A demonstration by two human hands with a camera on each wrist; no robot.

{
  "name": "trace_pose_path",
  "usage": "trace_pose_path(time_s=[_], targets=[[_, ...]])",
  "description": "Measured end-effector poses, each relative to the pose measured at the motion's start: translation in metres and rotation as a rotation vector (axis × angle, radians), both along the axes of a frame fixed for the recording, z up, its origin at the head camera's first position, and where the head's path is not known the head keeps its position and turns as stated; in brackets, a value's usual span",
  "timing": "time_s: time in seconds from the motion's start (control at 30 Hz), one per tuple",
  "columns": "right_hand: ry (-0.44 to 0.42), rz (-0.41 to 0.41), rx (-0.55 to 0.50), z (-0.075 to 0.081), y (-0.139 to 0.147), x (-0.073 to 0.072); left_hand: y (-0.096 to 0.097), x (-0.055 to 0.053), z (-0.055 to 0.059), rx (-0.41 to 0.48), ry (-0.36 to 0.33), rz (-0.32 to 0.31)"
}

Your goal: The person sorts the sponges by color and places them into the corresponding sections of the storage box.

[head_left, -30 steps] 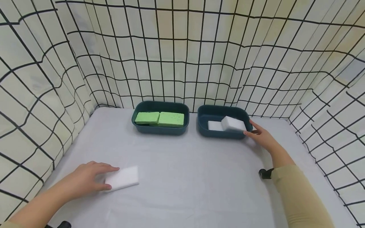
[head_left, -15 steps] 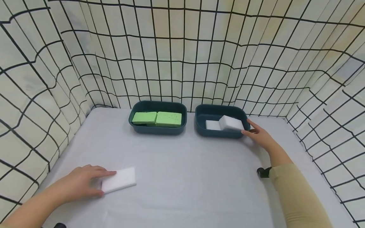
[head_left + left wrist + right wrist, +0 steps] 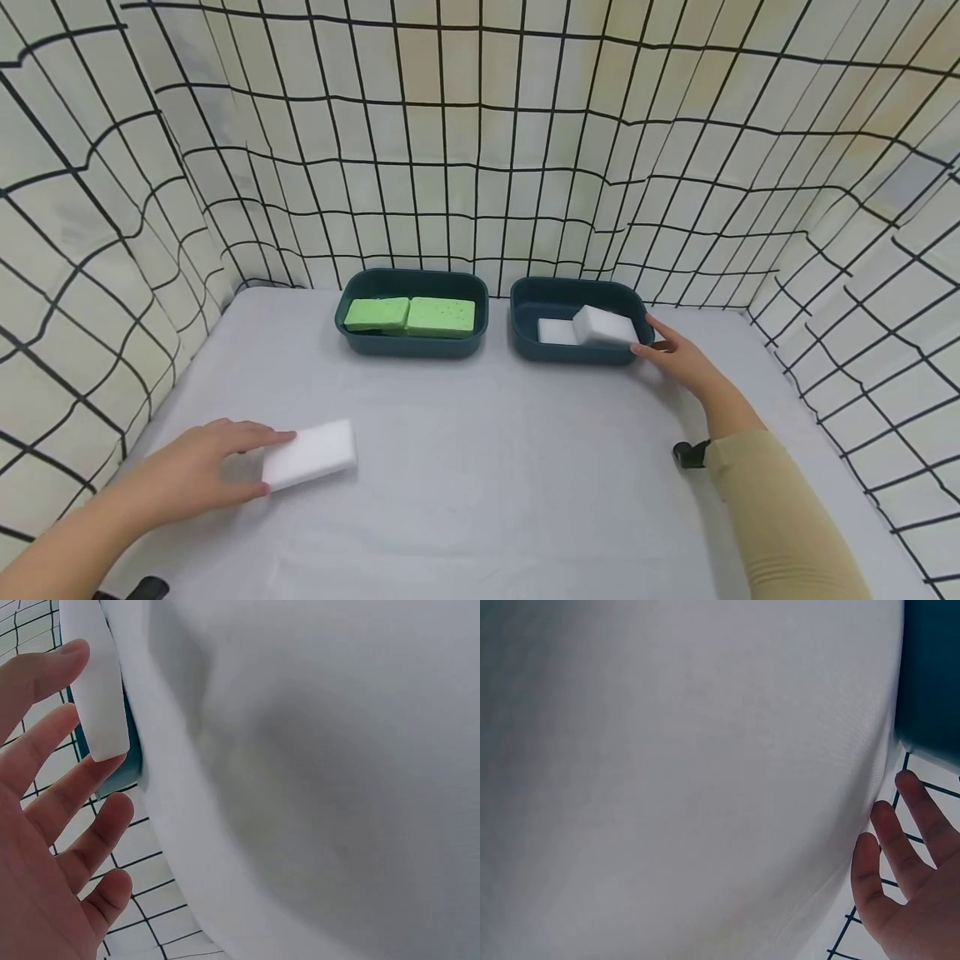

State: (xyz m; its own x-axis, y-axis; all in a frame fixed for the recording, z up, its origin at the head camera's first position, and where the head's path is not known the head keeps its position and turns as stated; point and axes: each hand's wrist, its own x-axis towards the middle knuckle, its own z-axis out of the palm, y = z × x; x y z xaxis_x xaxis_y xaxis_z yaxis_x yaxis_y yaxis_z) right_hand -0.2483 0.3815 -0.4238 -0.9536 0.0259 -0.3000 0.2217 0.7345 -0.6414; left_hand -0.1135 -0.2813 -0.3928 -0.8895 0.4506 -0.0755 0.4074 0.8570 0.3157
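Observation:
My left hand (image 3: 198, 467) pinches a white sponge block (image 3: 311, 454) at its near end. In the left wrist view the thumb is on one face of the white sponge block (image 3: 101, 697) and fingers are on the other, and it is off the cloth. My right hand (image 3: 678, 360) rests at the right end of a dark teal bin (image 3: 570, 355), thumb and a finger spread against its corner. That bin holds two white blocks (image 3: 603, 323), one leaning on the other. In the right wrist view several fingers extend loosely beside the teal bin (image 3: 934, 682); thumb and index are hidden there.
A second teal bin (image 3: 412, 347) with two green sponge blocks (image 3: 441, 317) stands left of the first. Both are at the table's back edge. Black netting (image 3: 480, 133) over pale cloth rises behind and at the sides. A white cloth (image 3: 480, 467) covers the table.
My left hand has taken hold of the white sponge block and raised it slightly off the cloth. The right hand stays at the bin. The head view has shifted a little.

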Motion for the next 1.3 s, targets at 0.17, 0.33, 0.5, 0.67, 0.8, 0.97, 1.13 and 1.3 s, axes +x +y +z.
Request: trace_pose_path(time_s=[0.17, 0.33, 0.5, 0.67, 0.8, 0.97, 1.13, 1.3], targets=[[0.002, -0.005, 0.001, -0.001, 0.001, 0.000, 0.006, -0.009, 0.006, 0.022, 0.004, -0.005], [0.001, 0.003, 0.003, 0.001, -0.001, 0.001, 0.016, -0.023, 0.013, 0.026, 0.006, -0.019], [0.006, 0.003, 0.002, 0.001, 0.000, 0.000, 0.033, -0.041, 0.023, 0.036, -0.004, -0.029], [0.001, 0.003, 0.002, 0.000, 0.000, 0.000, 0.048, -0.062, 0.032, 0.056, 0.004, -0.048], [-0.004, -0.004, -0.001, 0.000, 0.000, 0.000, 0.064, -0.079, 0.037, 0.071, 0.004, -0.060], [0.003, -0.012, -0.012, 0.001, 0.000, -0.001, 0.091, -0.100, 0.035, 0.088, 0.007, -0.095], [0.017, -0.007, -0.008, 0.002, 0.000, -0.001, 0.125, -0.124, 0.029, 0.110, 0.008, -0.127], [0.015, -0.010, -0.011, 0.001, 0.000, -0.001, 0.165, -0.146, 0.030, 0.164, -0.035, -0.125]])
